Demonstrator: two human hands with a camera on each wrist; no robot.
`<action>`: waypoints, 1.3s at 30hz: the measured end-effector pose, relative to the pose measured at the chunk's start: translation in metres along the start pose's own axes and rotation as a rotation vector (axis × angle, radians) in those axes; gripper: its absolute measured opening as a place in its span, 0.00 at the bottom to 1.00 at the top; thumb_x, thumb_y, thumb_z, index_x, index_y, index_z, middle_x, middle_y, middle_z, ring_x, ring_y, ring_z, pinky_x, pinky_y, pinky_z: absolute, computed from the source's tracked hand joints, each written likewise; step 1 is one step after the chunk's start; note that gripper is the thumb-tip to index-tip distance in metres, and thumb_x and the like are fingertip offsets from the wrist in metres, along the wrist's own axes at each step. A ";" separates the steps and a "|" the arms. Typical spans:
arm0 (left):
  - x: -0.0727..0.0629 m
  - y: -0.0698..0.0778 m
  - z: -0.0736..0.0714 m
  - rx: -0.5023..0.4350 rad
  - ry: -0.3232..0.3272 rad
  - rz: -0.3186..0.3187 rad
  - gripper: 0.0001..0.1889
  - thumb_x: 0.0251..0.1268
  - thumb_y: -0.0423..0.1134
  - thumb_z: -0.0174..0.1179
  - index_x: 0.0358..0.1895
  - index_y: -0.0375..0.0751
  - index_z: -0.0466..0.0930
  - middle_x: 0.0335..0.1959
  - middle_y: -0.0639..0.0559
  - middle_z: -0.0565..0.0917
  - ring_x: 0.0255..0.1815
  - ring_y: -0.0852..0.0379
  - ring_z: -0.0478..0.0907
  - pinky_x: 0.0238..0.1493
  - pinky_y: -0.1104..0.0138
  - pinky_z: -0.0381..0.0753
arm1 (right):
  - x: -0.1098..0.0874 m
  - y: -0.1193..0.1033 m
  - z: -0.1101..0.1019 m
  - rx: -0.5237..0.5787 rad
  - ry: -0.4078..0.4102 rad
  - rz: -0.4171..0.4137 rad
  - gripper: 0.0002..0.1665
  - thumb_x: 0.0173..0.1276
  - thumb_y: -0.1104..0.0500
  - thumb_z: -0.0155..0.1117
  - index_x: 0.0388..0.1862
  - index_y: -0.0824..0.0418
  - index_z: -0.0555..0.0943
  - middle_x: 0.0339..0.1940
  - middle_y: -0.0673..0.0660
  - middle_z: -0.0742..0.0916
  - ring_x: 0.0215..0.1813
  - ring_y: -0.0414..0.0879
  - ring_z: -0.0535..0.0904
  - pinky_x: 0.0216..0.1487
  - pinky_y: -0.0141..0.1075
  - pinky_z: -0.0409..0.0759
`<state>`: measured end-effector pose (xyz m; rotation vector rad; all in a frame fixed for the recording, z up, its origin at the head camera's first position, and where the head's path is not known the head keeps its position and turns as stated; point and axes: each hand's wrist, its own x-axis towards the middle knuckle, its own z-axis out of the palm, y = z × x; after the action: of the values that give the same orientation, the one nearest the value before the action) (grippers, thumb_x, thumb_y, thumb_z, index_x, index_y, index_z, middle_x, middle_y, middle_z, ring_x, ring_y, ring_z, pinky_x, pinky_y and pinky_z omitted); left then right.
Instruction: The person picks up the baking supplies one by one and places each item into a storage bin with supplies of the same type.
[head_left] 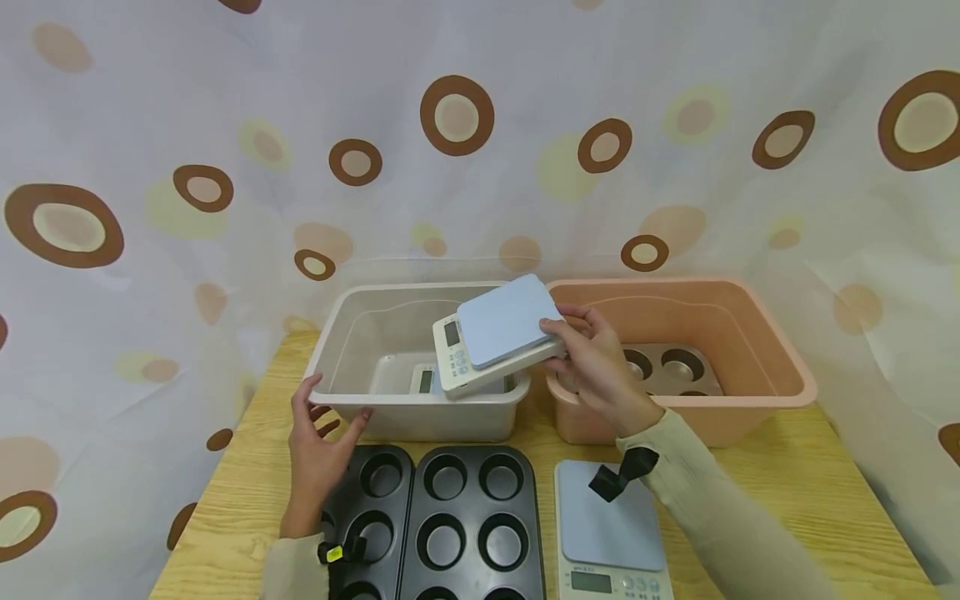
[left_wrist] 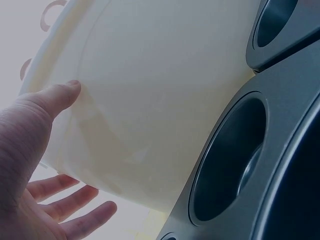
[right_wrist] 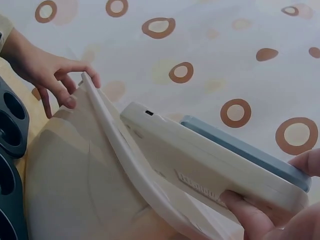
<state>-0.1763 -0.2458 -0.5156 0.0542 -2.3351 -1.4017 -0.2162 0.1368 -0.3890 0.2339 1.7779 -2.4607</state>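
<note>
My right hand [head_left: 600, 367] grips a kitchen scale [head_left: 506, 321] by its right end, thumb on the blue plate side and fingers beneath. The scale is tilted above the right part of a white plastic bin [head_left: 420, 412]; its pale underside shows in the right wrist view. My left hand [head_left: 318, 450] holds the bin's front left corner, index finger over the rim and thumb on the outer wall. In the left wrist view, its other fingers [left_wrist: 70, 202] are spread beside the bin. Inside the bin lies another scale [head_left: 424, 380], partly hidden by the front wall.
Right of the white bin stands a peach bin [head_left: 682, 293] with a light-coloured muffin pan [head_left: 682, 367] in it. Two dark muffin pans [head_left: 472, 517] lie in front on the wooden table [head_left: 217, 517]. A third scale [head_left: 611, 517] is under my right forearm. A patterned curtain hangs behind.
</note>
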 end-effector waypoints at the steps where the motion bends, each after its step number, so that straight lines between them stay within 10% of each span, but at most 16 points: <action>1: 0.000 0.000 0.000 0.001 0.000 0.002 0.50 0.63 0.34 0.80 0.84 0.50 0.59 0.75 0.36 0.76 0.65 0.43 0.80 0.57 0.67 0.83 | 0.002 0.000 0.002 0.004 -0.003 -0.001 0.21 0.82 0.64 0.63 0.67 0.56 0.70 0.63 0.56 0.75 0.51 0.45 0.87 0.41 0.28 0.90; 11: 0.000 0.000 0.001 0.011 0.007 0.005 0.49 0.64 0.34 0.79 0.84 0.50 0.59 0.75 0.37 0.77 0.65 0.44 0.80 0.57 0.67 0.83 | 0.019 0.003 0.027 0.041 0.036 -0.038 0.19 0.78 0.64 0.68 0.62 0.55 0.74 0.57 0.55 0.75 0.53 0.48 0.84 0.42 0.29 0.90; 32: 0.000 -0.002 0.001 0.002 0.006 -0.011 0.50 0.63 0.35 0.80 0.85 0.52 0.59 0.76 0.38 0.76 0.66 0.41 0.80 0.56 0.77 0.80 | 0.040 0.018 0.072 -0.373 0.003 -0.074 0.26 0.75 0.58 0.73 0.68 0.60 0.76 0.64 0.64 0.78 0.56 0.52 0.80 0.50 0.40 0.92; 39: 0.000 -0.002 0.001 -0.009 0.005 0.002 0.50 0.63 0.34 0.79 0.85 0.52 0.59 0.77 0.39 0.75 0.67 0.41 0.79 0.56 0.80 0.79 | 0.040 0.023 0.082 -0.341 -0.030 -0.053 0.24 0.75 0.59 0.72 0.66 0.60 0.77 0.55 0.60 0.78 0.51 0.49 0.80 0.45 0.38 0.91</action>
<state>-0.1773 -0.2459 -0.5183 0.0525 -2.3238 -1.4097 -0.2573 0.0518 -0.3924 0.1219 2.1732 -2.1295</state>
